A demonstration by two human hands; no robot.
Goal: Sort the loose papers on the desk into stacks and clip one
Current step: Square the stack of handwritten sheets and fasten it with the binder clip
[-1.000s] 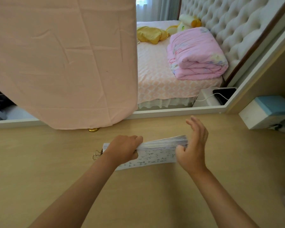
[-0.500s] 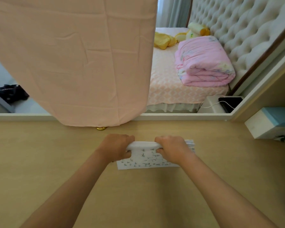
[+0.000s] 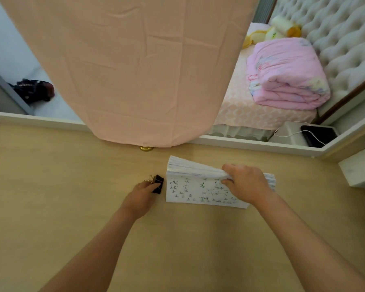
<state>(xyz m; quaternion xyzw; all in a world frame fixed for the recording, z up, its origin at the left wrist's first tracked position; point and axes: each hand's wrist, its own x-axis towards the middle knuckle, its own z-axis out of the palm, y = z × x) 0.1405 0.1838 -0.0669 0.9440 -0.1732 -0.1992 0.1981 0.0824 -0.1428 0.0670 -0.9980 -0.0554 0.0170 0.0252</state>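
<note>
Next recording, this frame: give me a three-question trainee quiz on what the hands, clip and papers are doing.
1. True or false: the binder clip is already clamped on the paper stack.
2. The right hand holds: A) the clip B) the stack's upper sheets C) nothing.
3. Fill in: the ___ hand touches the clip.
Key: 1 false; 2 B; 3 left hand.

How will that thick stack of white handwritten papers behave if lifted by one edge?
Likely floppy: upper sheets of the white handwritten paper stack fan and bow where the right hand pinches them. Probably prone to sliding apart, since the black binder clip lies beside it at the left hand. Fairly heavy, judging by thickness.
</note>
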